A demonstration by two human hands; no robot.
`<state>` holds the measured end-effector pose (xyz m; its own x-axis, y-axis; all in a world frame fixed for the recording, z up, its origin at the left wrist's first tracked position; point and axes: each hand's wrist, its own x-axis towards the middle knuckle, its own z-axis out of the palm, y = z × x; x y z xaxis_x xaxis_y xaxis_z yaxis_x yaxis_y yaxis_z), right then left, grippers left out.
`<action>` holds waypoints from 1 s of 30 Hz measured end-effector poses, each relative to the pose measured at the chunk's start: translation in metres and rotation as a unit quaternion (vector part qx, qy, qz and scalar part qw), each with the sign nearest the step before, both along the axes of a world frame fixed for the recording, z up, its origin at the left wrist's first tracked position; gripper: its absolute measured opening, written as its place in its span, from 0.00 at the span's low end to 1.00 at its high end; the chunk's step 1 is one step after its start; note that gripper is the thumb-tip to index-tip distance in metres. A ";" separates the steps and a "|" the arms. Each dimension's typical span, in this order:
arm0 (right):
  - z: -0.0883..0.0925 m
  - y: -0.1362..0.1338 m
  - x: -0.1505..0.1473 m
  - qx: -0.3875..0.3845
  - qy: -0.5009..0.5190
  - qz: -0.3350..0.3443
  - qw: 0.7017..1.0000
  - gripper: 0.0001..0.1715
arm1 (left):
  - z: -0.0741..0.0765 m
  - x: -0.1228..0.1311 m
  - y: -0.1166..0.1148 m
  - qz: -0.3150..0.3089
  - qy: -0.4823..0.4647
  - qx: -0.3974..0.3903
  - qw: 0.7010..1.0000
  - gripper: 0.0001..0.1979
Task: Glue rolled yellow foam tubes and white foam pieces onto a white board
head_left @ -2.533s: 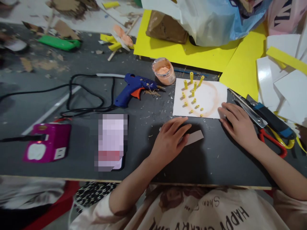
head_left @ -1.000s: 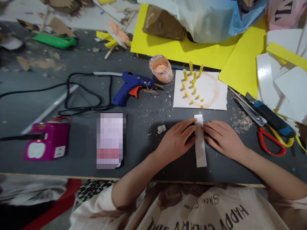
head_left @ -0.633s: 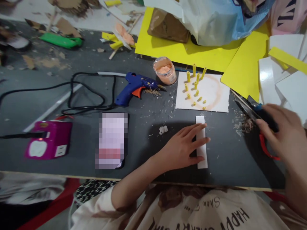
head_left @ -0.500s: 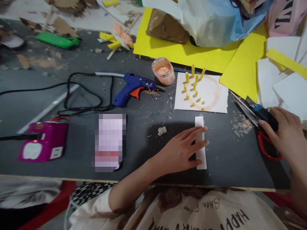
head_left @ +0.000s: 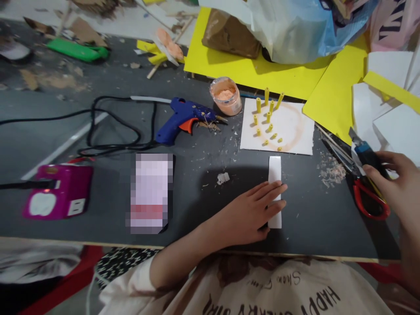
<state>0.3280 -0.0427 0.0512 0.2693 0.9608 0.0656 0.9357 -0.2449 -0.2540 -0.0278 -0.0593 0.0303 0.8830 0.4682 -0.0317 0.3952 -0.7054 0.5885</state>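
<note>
My left hand [head_left: 254,210] lies with its fingers stretched across a narrow white foam strip [head_left: 274,168], resting on it against the dark table. At the right, my right hand [head_left: 392,177] is closed around a black and blue utility knife [head_left: 369,155] whose blade points up and to the left. Red-handled scissors [head_left: 370,201] lie beneath that hand, their handle loops partly showing. Beyond the strip is a white board [head_left: 293,146] with several short yellow posts [head_left: 268,117] standing on it and a faint orange ring drawn across it.
A blue hot glue gun [head_left: 183,119] with its black cord lies left of an open jar of orange material [head_left: 226,96]. A phone [head_left: 150,192] and a magenta power adapter [head_left: 59,192] are at the left. Yellow sheets [head_left: 278,78] and a plastic bag [head_left: 295,35] fill the back.
My right hand has lifted the utility knife up and off the scissors, more of whose handles now show. My left hand has shifted slightly toward me along the strip, fingers closer together.
</note>
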 end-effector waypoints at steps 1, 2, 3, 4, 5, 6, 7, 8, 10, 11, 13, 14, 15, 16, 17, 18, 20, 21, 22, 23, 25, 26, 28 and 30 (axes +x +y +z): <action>0.002 0.000 -0.001 0.021 -0.001 0.009 1.000 0.19 | 0.000 -0.001 0.000 0.001 -0.002 -0.004 1.000 0.28; 0.006 -0.001 -0.003 0.043 -0.004 0.023 0.999 0.19 | 0.000 -0.001 0.001 0.003 -0.003 -0.008 1.000 0.29; 0.010 -0.002 -0.005 0.060 -0.008 0.042 0.997 0.20 | 0.000 -0.002 0.001 0.005 -0.005 -0.012 1.000 0.30; 0.015 -0.002 -0.009 0.068 -0.007 0.064 0.996 0.21 | 0.000 -0.002 0.001 0.007 -0.008 -0.016 1.000 0.32; 0.020 -0.003 -0.014 0.067 -0.001 0.091 0.994 0.21 | 0.000 -0.002 0.001 0.009 -0.011 -0.017 1.000 0.34; 0.025 -0.004 -0.021 0.054 0.009 0.122 0.991 0.22 | -0.001 -0.002 0.001 0.011 -0.013 -0.016 1.000 0.36; 0.030 -0.005 -0.028 0.030 0.024 0.162 0.986 0.22 | -0.001 -0.002 0.001 0.011 -0.013 -0.013 1.000 0.38; 0.033 -0.005 -0.035 -0.001 0.038 0.205 0.978 0.21 | -0.001 -0.002 0.001 0.014 -0.010 -0.005 1.000 0.40; 0.035 -0.002 -0.051 -0.061 0.060 0.284 0.955 0.22 | -0.002 -0.001 0.001 0.023 0.000 0.018 1.000 0.43; 0.034 0.000 -0.058 -0.085 0.065 0.317 0.942 0.22 | -0.003 -0.001 0.001 0.032 0.008 0.031 0.999 0.44; 0.028 0.007 -0.070 -0.110 0.069 0.370 0.920 0.23 | -0.004 -0.001 0.000 0.052 0.024 0.051 0.997 0.45; 0.024 0.011 -0.075 -0.121 0.068 0.385 0.913 0.24 | -0.004 -0.001 0.000 0.058 0.030 0.057 0.996 0.45; 0.020 0.016 -0.079 -0.131 0.066 0.397 0.906 0.24 | -0.005 -0.001 -0.001 0.062 0.034 0.061 0.996 0.45; 0.017 0.020 -0.082 -0.139 0.064 0.406 0.901 0.26 | -0.005 0.000 -0.001 0.064 0.037 0.064 0.995 0.44; 0.014 0.023 -0.084 -0.143 0.061 0.416 0.896 0.27 | -0.005 0.000 -0.001 0.063 0.038 0.066 0.995 0.44; 0.011 0.026 -0.086 -0.146 0.057 0.425 0.891 0.29 | -0.005 0.000 -0.001 0.061 0.039 0.067 0.995 0.43; 0.008 0.030 -0.089 -0.150 0.049 0.442 0.883 0.30 | -0.005 0.000 0.000 0.057 0.040 0.066 0.995 0.43; 0.007 0.032 -0.090 -0.154 0.044 0.448 0.880 0.31 | -0.004 -0.001 0.000 0.055 0.041 0.063 0.996 0.43; 0.007 0.033 -0.091 -0.159 0.039 0.453 0.877 0.31 | -0.004 -0.001 0.000 0.053 0.042 0.060 0.996 0.43; 0.008 0.034 -0.093 -0.165 0.033 0.456 0.874 0.31 | -0.003 -0.001 0.000 0.052 0.045 0.056 0.996 0.43; 0.009 0.036 -0.095 -0.179 0.022 0.463 0.868 0.31 | -0.001 -0.001 0.001 0.050 0.055 0.050 0.996 0.43; 0.010 0.037 -0.096 -0.187 0.017 0.465 0.865 0.31 | 0.000 -0.001 0.001 0.049 0.061 0.047 0.996 0.42; 0.011 0.040 -0.098 -0.200 0.011 0.466 0.862 0.30 | 0.001 -0.001 0.001 0.047 0.073 0.044 0.995 0.42; 0.012 0.043 -0.098 -0.202 0.012 0.466 0.861 0.28 | 0.002 -0.001 0.001 0.045 0.078 0.043 0.995 0.43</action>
<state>0.2301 0.0002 0.0630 -0.6350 0.7028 -0.3207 0.7693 0.5373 -0.3457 -0.0287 -0.0587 0.0324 0.8248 0.5520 -0.1222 0.5412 -0.7083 0.4533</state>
